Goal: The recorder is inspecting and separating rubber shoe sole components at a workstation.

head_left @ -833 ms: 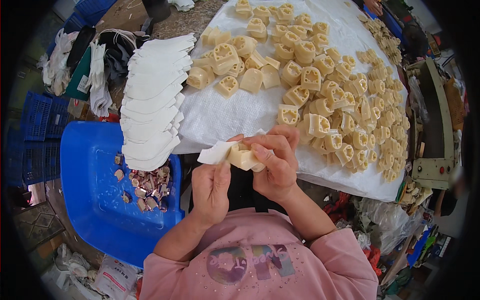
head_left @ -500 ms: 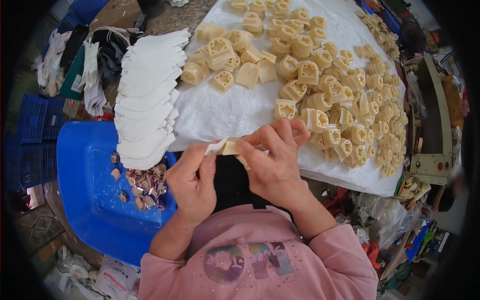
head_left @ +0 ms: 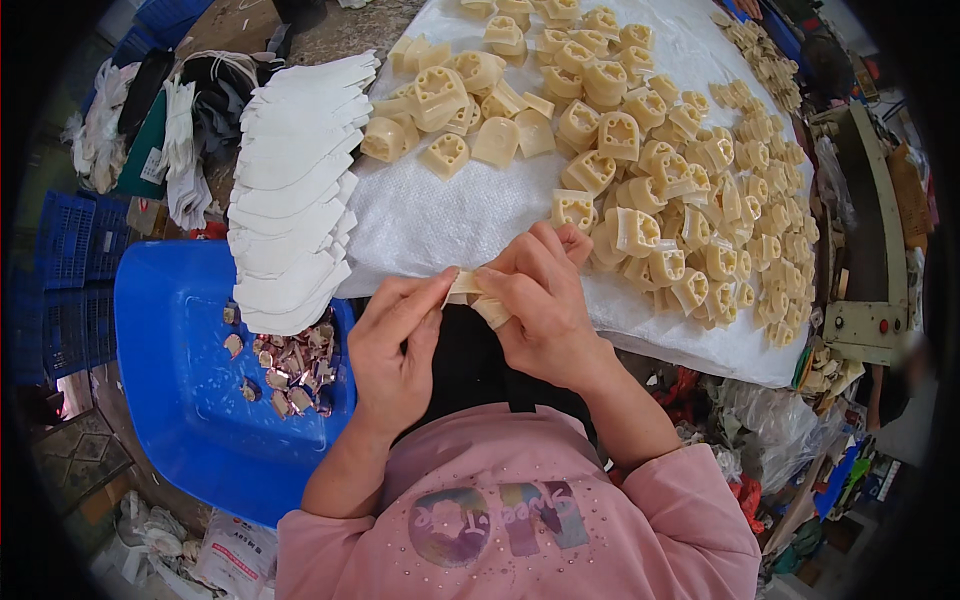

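Over the table's near edge, my right hand grips a cream plastic shoe heel, its thumb lying along the top. My left hand is closed, fingertips and thumb pinching at the heel's left side, where a thin white piece lies against it. How far the white piece goes round is hidden by my fingers. Many loose cream heels are spread over the table beyond my right hand. Left of them, cut white pieces overlap in a long row.
A white woven sheet covers the table. Below the white pieces stands a blue tub with small shiny pinkish pieces in it. Blue crates are at far left, a green metal machine at right, plastic bags below it.
The white flap that stuck out from my left fingertips now lies against the heel. My left hand has moved slightly right, closer to the right hand.
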The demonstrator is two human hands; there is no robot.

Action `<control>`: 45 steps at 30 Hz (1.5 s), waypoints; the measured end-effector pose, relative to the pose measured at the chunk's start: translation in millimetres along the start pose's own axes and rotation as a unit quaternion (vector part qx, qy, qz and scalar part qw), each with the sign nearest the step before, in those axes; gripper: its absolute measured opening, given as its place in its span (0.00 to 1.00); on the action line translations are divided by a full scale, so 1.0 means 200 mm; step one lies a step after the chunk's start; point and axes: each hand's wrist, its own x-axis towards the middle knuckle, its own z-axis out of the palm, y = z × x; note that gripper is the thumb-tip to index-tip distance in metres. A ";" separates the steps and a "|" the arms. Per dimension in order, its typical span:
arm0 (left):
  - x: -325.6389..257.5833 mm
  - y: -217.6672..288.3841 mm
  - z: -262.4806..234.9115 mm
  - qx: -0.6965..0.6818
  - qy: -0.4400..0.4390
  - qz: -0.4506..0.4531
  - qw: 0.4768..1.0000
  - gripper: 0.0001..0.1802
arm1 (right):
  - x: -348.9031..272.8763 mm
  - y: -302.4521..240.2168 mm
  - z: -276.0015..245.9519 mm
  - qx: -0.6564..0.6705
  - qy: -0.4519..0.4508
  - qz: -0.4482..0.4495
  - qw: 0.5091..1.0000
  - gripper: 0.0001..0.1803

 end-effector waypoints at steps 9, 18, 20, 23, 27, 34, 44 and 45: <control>0.05 -0.08 0.03 0.012 -0.008 0.151 0.988 0.04 | -0.04 0.02 -0.02 0.170 -0.053 0.021 0.984 0.17; 0.06 -0.03 0.03 0.043 -0.012 0.167 0.985 0.06 | -0.04 0.01 0.01 0.193 -0.070 0.004 0.979 0.16; 0.07 -0.01 0.01 0.045 -0.016 0.163 0.985 0.05 | -0.04 0.03 0.00 0.199 -0.033 -0.015 0.979 0.17; 0.07 -0.01 -0.02 0.111 0.030 0.256 0.960 0.08 | -0.02 0.02 -0.03 0.080 -0.003 -0.064 0.995 0.17; 0.06 -0.07 -0.07 0.109 0.072 0.228 0.965 0.14 | 0.04 -0.05 -0.07 0.056 0.016 -0.048 0.997 0.15; 0.04 -0.02 0.00 -0.009 0.101 0.224 0.969 0.15 | -0.17 -0.06 0.06 0.490 0.060 0.291 0.820 0.11; 0.04 -0.02 0.04 0.065 -0.002 0.300 0.952 0.12 | -0.20 -0.10 0.00 0.568 0.091 0.304 0.759 0.13; 0.04 -0.01 0.05 0.110 -0.010 0.310 0.944 0.11 | -0.20 -0.10 -0.01 0.549 0.071 0.298 0.778 0.14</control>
